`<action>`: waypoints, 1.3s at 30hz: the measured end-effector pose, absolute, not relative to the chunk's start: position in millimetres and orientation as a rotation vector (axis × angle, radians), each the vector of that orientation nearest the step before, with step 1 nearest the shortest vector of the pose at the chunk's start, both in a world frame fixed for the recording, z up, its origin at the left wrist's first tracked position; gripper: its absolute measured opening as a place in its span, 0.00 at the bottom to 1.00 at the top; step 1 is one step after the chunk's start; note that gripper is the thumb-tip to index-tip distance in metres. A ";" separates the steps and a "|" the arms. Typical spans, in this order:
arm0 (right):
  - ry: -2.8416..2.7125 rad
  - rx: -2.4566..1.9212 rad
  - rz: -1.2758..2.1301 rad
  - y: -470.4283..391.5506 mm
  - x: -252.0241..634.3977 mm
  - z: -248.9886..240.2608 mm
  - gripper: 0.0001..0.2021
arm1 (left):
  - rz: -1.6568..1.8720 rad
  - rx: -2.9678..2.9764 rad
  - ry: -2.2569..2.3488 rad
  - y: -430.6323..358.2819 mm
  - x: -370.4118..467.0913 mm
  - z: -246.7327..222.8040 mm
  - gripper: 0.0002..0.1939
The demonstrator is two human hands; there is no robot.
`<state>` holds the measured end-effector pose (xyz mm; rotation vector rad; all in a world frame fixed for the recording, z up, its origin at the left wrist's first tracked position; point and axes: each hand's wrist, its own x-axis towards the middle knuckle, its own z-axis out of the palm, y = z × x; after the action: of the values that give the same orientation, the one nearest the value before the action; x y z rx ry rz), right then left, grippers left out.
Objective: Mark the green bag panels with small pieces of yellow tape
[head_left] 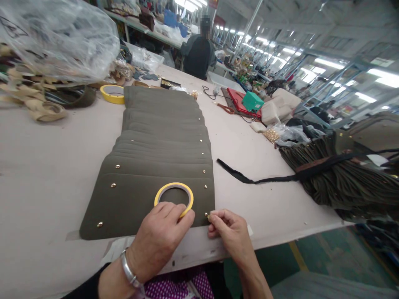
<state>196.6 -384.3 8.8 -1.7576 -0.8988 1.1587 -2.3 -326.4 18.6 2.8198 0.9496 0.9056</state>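
Dark olive panels (pixel 162 145) lie overlapped in a long row on the pale table, with small gold studs along both sides. Over the nearest panel, my left hand (pixel 163 228) grips a narrow roll of yellow tape (pixel 158 195) by its near edge. At that panel's right edge, my right hand (pixel 227 228) is pinched beside a gold stud (pixel 206 214); a tiny yellowish bit shows at its fingertips, too small to make out. Another gold stud (pixel 99 224) sits at the panel's near left corner.
A wider yellow tape roll (pixel 112 94) stands beyond the panels, near tan straps (pixel 46 109) and a plastic bag (pixel 62 41). To the right are a black strip (pixel 237 174), bundled olive pieces (pixel 352 182) and a green box (pixel 252 101). A person (pixel 198 54) is farther back.
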 end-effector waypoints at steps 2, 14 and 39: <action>-0.918 -1.800 1.165 -383.6 194.3 6.0 0.17 | 0.765 2.841 0.991 -322.6 0.8 4.3 0.12; -1.474 -2.022 0.789 -371.4 187.1 11.0 0.09 | 0.620 2.763 1.011 -323.9 3.1 -2.4 0.09; -2.732 -1.398 0.015 -360.1 207.8 34.1 0.09 | 0.579 2.678 1.054 -323.7 0.4 -9.4 0.06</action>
<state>207.8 -360.1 34.1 -1.3977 -2.7324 0.0147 0.4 -323.7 -9.4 2.6781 1.0545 0.5789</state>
